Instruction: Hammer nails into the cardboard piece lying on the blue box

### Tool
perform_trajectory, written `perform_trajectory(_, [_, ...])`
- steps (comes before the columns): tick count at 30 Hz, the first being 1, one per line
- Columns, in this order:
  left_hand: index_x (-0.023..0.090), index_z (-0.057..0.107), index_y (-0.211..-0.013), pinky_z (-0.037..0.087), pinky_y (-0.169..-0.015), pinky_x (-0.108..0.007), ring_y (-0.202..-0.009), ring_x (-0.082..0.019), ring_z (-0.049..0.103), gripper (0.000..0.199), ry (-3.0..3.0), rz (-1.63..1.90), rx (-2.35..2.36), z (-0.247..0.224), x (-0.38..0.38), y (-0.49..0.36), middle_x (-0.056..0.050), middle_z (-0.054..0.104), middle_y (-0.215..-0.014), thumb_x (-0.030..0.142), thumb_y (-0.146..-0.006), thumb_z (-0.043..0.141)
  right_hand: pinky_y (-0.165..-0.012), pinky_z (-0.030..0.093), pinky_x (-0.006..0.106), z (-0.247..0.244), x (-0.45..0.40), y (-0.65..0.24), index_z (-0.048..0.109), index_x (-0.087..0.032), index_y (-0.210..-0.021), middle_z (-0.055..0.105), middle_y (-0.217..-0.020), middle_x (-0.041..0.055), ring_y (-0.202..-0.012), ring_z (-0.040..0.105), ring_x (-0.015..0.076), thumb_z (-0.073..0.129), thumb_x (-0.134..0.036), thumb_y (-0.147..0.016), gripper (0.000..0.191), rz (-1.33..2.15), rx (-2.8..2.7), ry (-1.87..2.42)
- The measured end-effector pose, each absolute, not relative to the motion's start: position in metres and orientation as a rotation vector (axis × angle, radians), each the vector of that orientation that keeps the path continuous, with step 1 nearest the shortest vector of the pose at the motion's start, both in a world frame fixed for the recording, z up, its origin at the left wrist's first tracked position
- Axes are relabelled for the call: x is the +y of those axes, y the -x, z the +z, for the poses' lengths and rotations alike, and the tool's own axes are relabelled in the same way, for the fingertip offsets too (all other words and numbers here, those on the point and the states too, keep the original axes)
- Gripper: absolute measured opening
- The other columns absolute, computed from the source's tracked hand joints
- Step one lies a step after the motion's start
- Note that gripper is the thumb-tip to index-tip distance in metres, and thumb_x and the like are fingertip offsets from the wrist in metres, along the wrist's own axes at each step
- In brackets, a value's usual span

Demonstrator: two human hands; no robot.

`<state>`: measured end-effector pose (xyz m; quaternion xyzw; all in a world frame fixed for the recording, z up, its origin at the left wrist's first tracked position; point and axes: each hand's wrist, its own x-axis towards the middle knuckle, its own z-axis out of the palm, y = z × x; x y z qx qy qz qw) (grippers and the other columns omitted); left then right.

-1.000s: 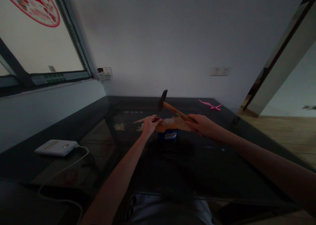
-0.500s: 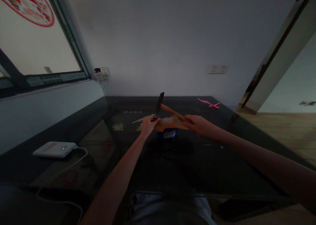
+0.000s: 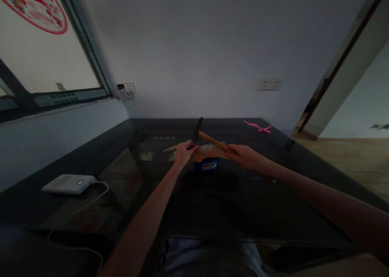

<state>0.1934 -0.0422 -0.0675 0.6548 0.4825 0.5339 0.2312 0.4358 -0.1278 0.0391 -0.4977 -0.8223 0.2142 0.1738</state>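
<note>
My right hand (image 3: 245, 156) is wrapped round the wooden handle of a hammer (image 3: 212, 141). Its dark head stands just above and to the right of my left hand (image 3: 183, 153). The fingers of my left hand are pinched together at the left part of an orange-tan, rough-looking piece (image 3: 209, 150); whatever is between the fingertips is too small to make out. This piece has a pointed end sticking out left past my hand. Below it is a blue container (image 3: 206, 165) with a pale label. Several thin dark slivers, perhaps nails (image 3: 208, 183), lie in front of the container.
On the glossy black table (image 3: 243, 212), a white power bank (image 3: 69, 184) lies at left, its white cable (image 3: 75, 210) running over the front edge. A pink ribbon-like thing (image 3: 258, 126) lies at the far right corner. The wall (image 3: 194, 66) borders the table's back.
The hammer head has come down slightly, nearer my left hand. My left hand stays at the same spot on the orange-tan piece.
</note>
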Motion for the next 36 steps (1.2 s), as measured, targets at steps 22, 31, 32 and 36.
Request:
perform_trajectory(22, [0.013,0.066,-0.086,0.051,-0.079,-0.032,-0.083,-0.020,0.066,0.016,-1.802,1.501,1.236,-0.066,-0.046,-0.197,-0.010,0.070,-0.088,0.024,-0.076,0.060,-0.028,0.027,0.017,0.005,-0.156,-0.433,0.044,-0.020,-0.088,0.040,-0.052,-0.0102,-0.030,0.035,0.0041,0.048,-0.045,-0.083,0.026,1.086,-1.698,1.142])
perform_trajectory(31, [0.016,0.059,-0.099,0.044,-0.089,-0.029,-0.096,-0.017,0.057,0.020,-2.217,1.843,1.314,-0.023,-0.112,-0.188,-0.008,0.063,-0.100,0.020,-0.082,0.049,-0.026,0.022,0.014,-0.031,-0.165,-0.443,0.039,-0.023,-0.084,0.036,-0.045,-0.0139,-0.025,0.026,0.0017,0.061,-0.038,-0.078,0.028,1.354,-1.279,0.848])
perform_trajectory(32, [0.017,0.060,-0.096,0.045,-0.085,-0.029,-0.090,-0.016,0.059,0.018,-2.332,1.738,1.268,-0.025,-0.123,-0.188,-0.007,0.064,-0.095,0.020,-0.083,0.048,-0.026,0.022,0.013,-0.032,-0.165,-0.445,0.039,-0.023,-0.085,0.036,-0.045,-0.0139,-0.025,0.026,0.0015,0.062,-0.037,-0.078,0.027,1.362,-1.263,0.820])
perform_trajectory(36, [0.018,0.062,-0.091,0.046,-0.074,-0.026,-0.078,-0.014,0.060,0.016,-2.733,1.041,0.941,-0.052,-0.148,-0.187,-0.003,0.066,-0.083,0.020,-0.084,0.048,-0.025,0.021,0.012,-0.035,-0.165,-0.445,0.040,-0.023,-0.083,0.037,-0.045,-0.0138,-0.025,0.025,0.0011,0.061,-0.035,-0.079,0.025,1.348,-1.248,0.751])
